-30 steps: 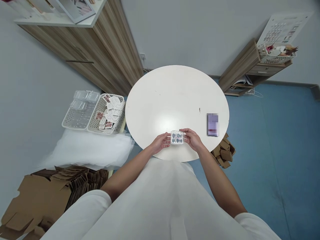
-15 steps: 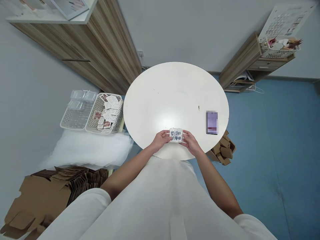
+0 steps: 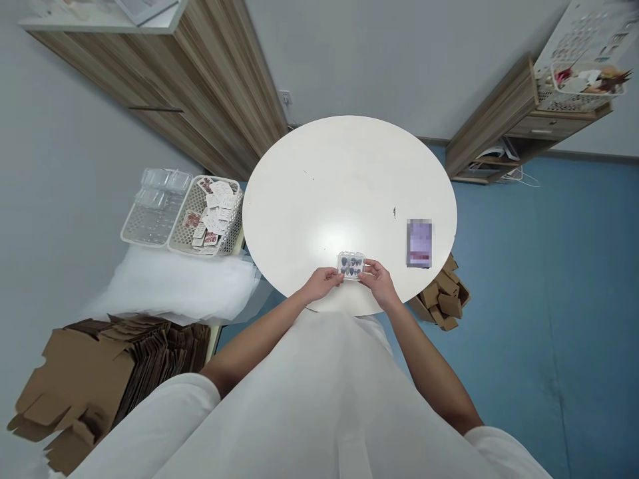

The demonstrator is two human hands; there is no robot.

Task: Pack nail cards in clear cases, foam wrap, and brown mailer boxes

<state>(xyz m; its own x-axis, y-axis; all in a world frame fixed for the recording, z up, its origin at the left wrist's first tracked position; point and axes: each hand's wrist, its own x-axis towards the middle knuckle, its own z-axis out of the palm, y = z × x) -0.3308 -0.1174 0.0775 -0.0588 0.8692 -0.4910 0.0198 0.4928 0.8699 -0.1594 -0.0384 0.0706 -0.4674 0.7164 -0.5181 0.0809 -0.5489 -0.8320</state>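
Observation:
A small clear plastic case [image 3: 351, 265] with several dark, nail-shaped pieces on a pale card is held over the near edge of the round white table [image 3: 349, 179]. My left hand [image 3: 323, 282] grips its left side, the thumb at the lower left corner. Around the right side and lower right corner my right hand [image 3: 380, 283] is closed, its thumb on the front. Whether the case rests on the tabletop or is lifted slightly, I cannot tell.
A phone-like purple rectangle [image 3: 420, 243], blurred out, lies at the table's right. Left of the table are a basket of printed cards [image 3: 215, 213], a basket of clear cases [image 3: 154, 206], white foam sheets [image 3: 174, 283] and flattened cardboard boxes [image 3: 80, 379]. A carton of folded boxes [image 3: 444, 296] stands lower right.
The view has shifted slightly. My right thumb has come onto the front lower corner of the case, and my left fingers have drawn lower along its left side. Both hands still hold it.

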